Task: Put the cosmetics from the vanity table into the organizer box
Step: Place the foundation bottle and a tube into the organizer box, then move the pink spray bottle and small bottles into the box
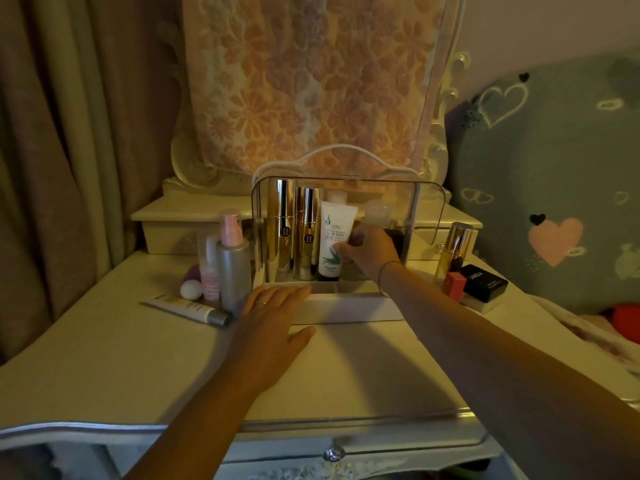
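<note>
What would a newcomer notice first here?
Dead centre stands the organizer box, its clear lid raised, with two gold bottles upright at its left end. The right hand grips a white aloe tube beside them inside the box, while the left hand lies flat at the box's front left corner. Outside, a pump bottle stands to the left and a black case lies to the right.

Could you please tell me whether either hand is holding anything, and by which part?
The right hand grips the white aloe tube by its body's right edge, midway up; the left hand holds nothing.
</note>
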A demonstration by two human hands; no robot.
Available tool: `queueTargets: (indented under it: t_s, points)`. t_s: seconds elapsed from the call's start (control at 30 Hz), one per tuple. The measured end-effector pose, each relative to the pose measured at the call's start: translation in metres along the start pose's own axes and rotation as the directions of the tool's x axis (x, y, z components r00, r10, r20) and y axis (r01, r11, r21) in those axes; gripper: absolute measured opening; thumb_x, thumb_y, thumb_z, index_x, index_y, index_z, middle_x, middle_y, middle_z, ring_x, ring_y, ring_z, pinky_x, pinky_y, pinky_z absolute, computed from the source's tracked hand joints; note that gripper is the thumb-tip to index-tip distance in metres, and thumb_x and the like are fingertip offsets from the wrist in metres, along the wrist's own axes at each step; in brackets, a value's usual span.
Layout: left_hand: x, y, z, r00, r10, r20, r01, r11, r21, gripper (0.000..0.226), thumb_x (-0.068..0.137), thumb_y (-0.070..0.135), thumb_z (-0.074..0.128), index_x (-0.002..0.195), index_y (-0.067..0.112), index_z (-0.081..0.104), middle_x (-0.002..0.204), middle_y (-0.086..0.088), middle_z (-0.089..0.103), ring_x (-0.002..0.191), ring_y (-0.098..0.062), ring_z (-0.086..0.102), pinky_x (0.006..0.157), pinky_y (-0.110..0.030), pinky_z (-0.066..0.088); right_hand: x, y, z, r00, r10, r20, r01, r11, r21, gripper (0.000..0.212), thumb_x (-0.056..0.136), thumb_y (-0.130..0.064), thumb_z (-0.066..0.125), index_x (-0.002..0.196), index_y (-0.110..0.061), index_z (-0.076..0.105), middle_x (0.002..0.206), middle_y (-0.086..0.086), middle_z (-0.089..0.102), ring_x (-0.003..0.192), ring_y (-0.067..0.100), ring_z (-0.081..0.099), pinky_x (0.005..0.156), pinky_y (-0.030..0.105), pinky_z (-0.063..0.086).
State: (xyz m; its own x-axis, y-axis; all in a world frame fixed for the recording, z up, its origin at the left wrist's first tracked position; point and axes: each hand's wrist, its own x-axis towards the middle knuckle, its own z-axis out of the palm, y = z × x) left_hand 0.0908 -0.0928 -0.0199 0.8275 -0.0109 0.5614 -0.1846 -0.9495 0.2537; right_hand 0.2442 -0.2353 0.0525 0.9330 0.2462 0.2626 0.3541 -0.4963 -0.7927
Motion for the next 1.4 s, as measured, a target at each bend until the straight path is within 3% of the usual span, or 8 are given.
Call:
queueTargets:
  t_s: [0.3, 0.67, 0.8, 0.93, 1.07, 1.2, 1.3, 1.4]
  points:
    - [0.0, 0.0, 0.001, 1.0, -0.008, -0.001, 0.008, 1.0, -0.012, 0.061, 0.087, 0.045, 0.053, 0.141, 0.033, 0.028, 0.145, 0.012, 0.035, 0.134, -0.009, 0.021, 0.107, -0.021, 0.002, -0.008, -0.006, 0.005, 1.0, -0.02, 0.008, 0.021, 0.998, -0.063, 0.028, 0.082, -0.017, 0.07, 0.107, -0.012, 0.058, 0.117, 0.006, 0.065, 0.111, 0.022, 0.059, 0.083, 0.028, 0.046]
    - [0.001, 0.002, 0.0, 1.0, 0.01, -0.013, -0.01, 1.0, -0.029, 0.058, 0.088, 0.041, 0.053, 0.14, 0.03, 0.032, 0.144, 0.011, 0.038, 0.133, -0.009, 0.026, 0.107, -0.019, 0.002, -0.02, 0.0, 0.004, 0.997, 0.011, -0.079, -0.013, 0.999, -0.03, 0.048, 0.08, -0.025, 0.073, 0.122, -0.013, 0.052, 0.108, 0.003, 0.063, 0.093, 0.013, 0.055, 0.078, 0.025, 0.045]
    - [-0.002, 0.014, -0.017, 0.977, -0.057, -0.206, 0.012, 0.976, -0.216, 0.036, 0.09, 0.035, 0.052, 0.124, 0.024, 0.054, 0.125, 0.005, 0.056, 0.116, -0.009, 0.047, 0.096, -0.01, 0.025, -0.048, -0.003, 0.002, 0.982, -0.077, -0.173, 0.091, 0.993, 0.07, 0.047, 0.08, -0.021, 0.074, 0.121, -0.014, 0.052, 0.096, -0.004, 0.06, 0.091, 0.012, 0.057, 0.079, 0.024, 0.046]
    - [-0.008, 0.007, -0.036, 0.794, -0.23, -0.563, 0.073, 0.955, -0.287, 0.024, 0.084, 0.036, 0.06, 0.103, 0.021, 0.056, 0.099, 0.009, 0.052, 0.092, -0.008, 0.052, 0.076, -0.018, 0.043, -0.087, 0.006, 0.006, 0.961, -0.136, -0.242, 0.173, 0.975, 0.142, 0.039, 0.079, -0.018, 0.074, 0.112, -0.024, 0.053, 0.093, -0.015, 0.057, 0.087, 0.0, 0.056, 0.071, 0.008, 0.043]
    - [-0.004, -0.018, -0.045, 0.664, -0.538, -0.52, 0.26, 0.817, -0.514, 0.047, 0.073, 0.029, 0.073, 0.111, 0.016, 0.048, 0.106, 0.004, 0.047, 0.096, -0.015, 0.051, 0.074, -0.026, 0.046, -0.105, 0.016, 0.012, 0.946, -0.167, -0.278, 0.204, 0.973, 0.11, 0.034, 0.081, -0.017, 0.071, 0.111, -0.022, 0.056, 0.105, -0.004, 0.057, 0.095, 0.012, 0.055, 0.079, 0.015, 0.043]
    - [0.005, -0.037, -0.042, 0.678, -0.612, -0.408, 0.34, 0.753, -0.564, 0.05, 0.073, 0.031, 0.075, 0.114, 0.016, 0.05, 0.106, 0.002, 0.054, 0.09, -0.012, 0.054, 0.065, -0.016, 0.04, -0.105, 0.018, 0.015, 0.923, -0.21, -0.323, 0.229, 0.973, 0.023, 0.029, 0.081, -0.02, 0.071, 0.104, -0.028, 0.055, 0.1, -0.01, 0.055, 0.096, 0.011, 0.055, 0.075, 0.011, 0.039]
    - [0.011, -0.042, -0.037, 0.702, -0.606, -0.373, 0.343, 0.747, -0.569, 0.047, 0.073, 0.037, 0.073, 0.111, 0.02, 0.051, 0.102, 0.005, 0.059, 0.084, -0.008, 0.056, 0.064, -0.017, 0.042, -0.103, 0.023, 0.019, 0.944, -0.205, -0.258, 0.191, 0.978, -0.079, 0.029, 0.081, -0.026, 0.071, 0.108, -0.025, 0.06, 0.101, -0.011, 0.056, 0.101, 0.015, 0.056, 0.088, 0.03, 0.048]
    - [0.015, -0.041, -0.032, 0.707, -0.596, -0.382, 0.345, 0.761, -0.549, 0.048, 0.07, 0.041, 0.073, 0.109, 0.022, 0.052, 0.1, 0.004, 0.061, 0.085, -0.012, 0.059, 0.069, -0.025, 0.048, -0.103, 0.029, 0.022, 0.951, -0.205, -0.231, 0.17, 0.972, -0.164, 0.034, 0.081, -0.032, 0.07, 0.113, -0.025, 0.061, 0.11, -0.007, 0.062, 0.11, 0.018, 0.053, 0.104, 0.042, 0.037]
